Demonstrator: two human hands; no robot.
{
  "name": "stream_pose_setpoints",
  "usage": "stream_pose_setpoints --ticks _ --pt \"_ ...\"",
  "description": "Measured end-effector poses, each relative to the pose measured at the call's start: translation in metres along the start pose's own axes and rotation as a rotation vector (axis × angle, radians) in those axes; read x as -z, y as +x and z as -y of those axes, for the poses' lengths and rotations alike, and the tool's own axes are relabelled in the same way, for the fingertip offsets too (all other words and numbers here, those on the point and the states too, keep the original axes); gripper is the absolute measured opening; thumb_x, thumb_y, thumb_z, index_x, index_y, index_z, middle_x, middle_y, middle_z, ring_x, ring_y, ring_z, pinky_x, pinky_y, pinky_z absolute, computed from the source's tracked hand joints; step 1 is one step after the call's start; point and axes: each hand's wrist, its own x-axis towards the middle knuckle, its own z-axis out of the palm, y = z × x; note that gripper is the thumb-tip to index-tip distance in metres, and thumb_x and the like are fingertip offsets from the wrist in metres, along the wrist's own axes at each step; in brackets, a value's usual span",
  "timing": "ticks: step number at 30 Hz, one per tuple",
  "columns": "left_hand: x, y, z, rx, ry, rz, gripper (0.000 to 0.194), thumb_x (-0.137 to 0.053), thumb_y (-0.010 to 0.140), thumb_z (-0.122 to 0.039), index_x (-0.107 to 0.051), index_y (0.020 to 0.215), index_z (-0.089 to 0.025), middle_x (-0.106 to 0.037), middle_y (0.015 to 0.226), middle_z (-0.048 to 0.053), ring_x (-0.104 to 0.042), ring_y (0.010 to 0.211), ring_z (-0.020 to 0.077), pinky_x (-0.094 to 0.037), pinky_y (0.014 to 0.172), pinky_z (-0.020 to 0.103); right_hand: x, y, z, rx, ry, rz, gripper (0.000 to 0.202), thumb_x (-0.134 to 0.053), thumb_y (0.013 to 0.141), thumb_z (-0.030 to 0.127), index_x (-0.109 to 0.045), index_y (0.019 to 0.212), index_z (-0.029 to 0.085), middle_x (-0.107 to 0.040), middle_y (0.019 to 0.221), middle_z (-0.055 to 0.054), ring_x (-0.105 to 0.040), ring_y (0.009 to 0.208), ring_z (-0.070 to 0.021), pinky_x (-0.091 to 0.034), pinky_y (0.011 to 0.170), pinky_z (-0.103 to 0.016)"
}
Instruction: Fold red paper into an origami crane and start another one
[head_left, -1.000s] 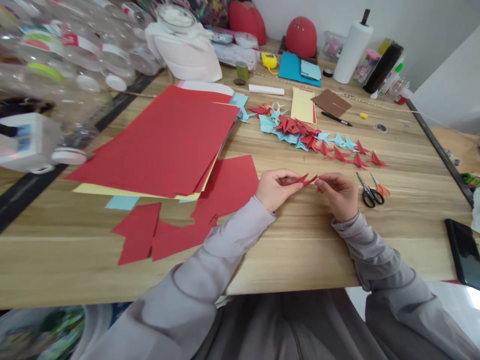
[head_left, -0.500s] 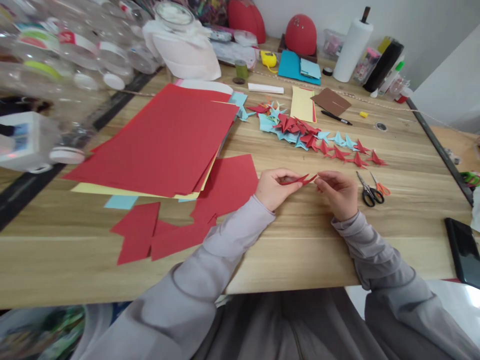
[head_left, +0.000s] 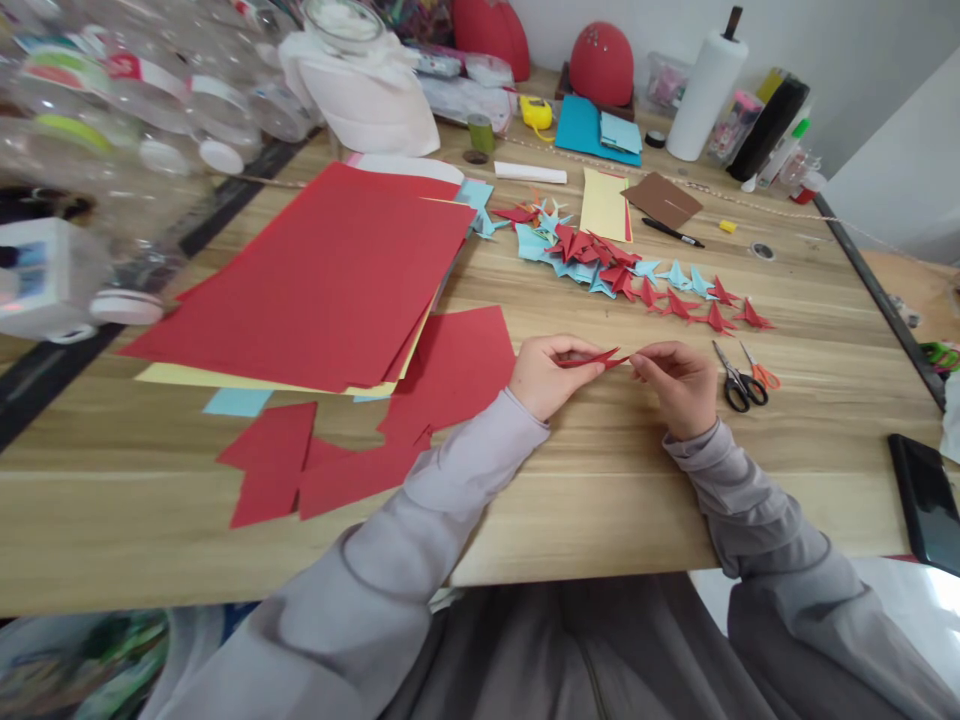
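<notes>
Through the head camera I have both hands near the middle of the wooden table (head_left: 592,520). The left hand (head_left: 551,378) is closed in a pinch, thumb against fingers, gripping a folded piece of red paper (head_left: 611,361). The right hand (head_left: 679,388) pinches the pointed right end of that same piece between thumb and fingertips, its other fingers curled. The red piece spans the gap between the two hands, with another sharp point angling up beside the left fingertips. I can't tell how much of it the left fingers cover.

To the left I see a stack of large red sheets (head_left: 322,280) with yellow edges showing beneath, and cut red scraps (head_left: 274,465) in front of it. Beyond the hands, red and light blue paper cranes (head_left: 679,304) lie in a loose cluster trailing off to the right. Just beside the right hand are the black-handled scissors (head_left: 741,388), next to an orange-handled pair (head_left: 764,375). Farther back I make out a brown sheet (head_left: 664,200), a black pen (head_left: 673,234) and a yellow tape measure (head_left: 535,113). A dark phone (head_left: 926,500) lies at the right edge.
</notes>
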Motion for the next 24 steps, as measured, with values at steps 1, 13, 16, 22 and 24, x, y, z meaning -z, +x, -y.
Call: stream_pose_setpoints --ticks 1,13,16,22,24 --pt "-0.0003 -0.0001 -0.0001 0.016 -0.012 0.004 0.022 -0.08 0.056 -0.025 -0.074 0.074 -0.015 -0.074 0.076 0.007 -0.067 0.065 0.0166 -0.055 0.067 0.031 -0.0001 -0.0002 -0.0003 0.013 -0.007 -0.006 0.021 -0.08 0.065 0.036 -0.069 0.07 0.019 -0.067 0.061 0.0 -0.06 0.051 -0.011 -0.052 0.052 -0.026" --pt "-0.0036 0.0005 0.0004 0.114 -0.2 -0.03 0.024 -0.083 0.05 -0.022 -0.074 0.07 -0.014 -0.072 0.067 0.004 -0.063 0.056 0.0127 -0.052 0.054 0.026 0.0005 -0.0031 -0.0006 0.13 -0.07 -0.003 0.006 -0.075 0.071 0.024 -0.071 0.074 0.02 -0.069 0.067 0.0 -0.063 0.057 -0.0121 -0.052 0.055 -0.026" --pt "-0.0038 0.0003 -0.0002 0.129 -0.225 -0.035 0.024 -0.084 0.049 -0.021 -0.074 0.07 -0.014 -0.072 0.067 0.004 -0.062 0.055 0.0119 -0.052 0.054 0.026 0.0005 -0.0031 -0.0002 0.147 -0.083 0.0 0.005 -0.074 0.073 0.024 -0.072 0.075 0.02 -0.069 0.069 -0.001 -0.063 0.057 -0.0122 -0.052 0.055 -0.026" --pt "-0.0047 -0.0003 -0.001 0.167 -0.255 -0.029 0.028 -0.085 0.046 -0.023 -0.074 0.069 -0.013 -0.072 0.068 0.005 -0.063 0.058 0.0129 -0.053 0.055 0.027 0.0007 -0.0032 0.0019 0.151 -0.129 -0.009 0.006 -0.073 0.073 0.026 -0.072 0.074 0.02 -0.069 0.069 -0.001 -0.062 0.057 -0.0126 -0.052 0.056 -0.028" --pt "-0.0049 -0.0006 -0.0017 0.19 -0.275 -0.029 0.029 -0.085 0.044 -0.023 -0.073 0.069 -0.013 -0.072 0.069 0.005 -0.063 0.06 0.0134 -0.054 0.057 0.027 0.0006 -0.0033 0.0032 0.143 -0.133 -0.005 0.006 -0.073 0.073 0.027 -0.073 0.074 0.021 -0.069 0.069 -0.001 -0.062 0.058 -0.0129 -0.052 0.057 -0.028"
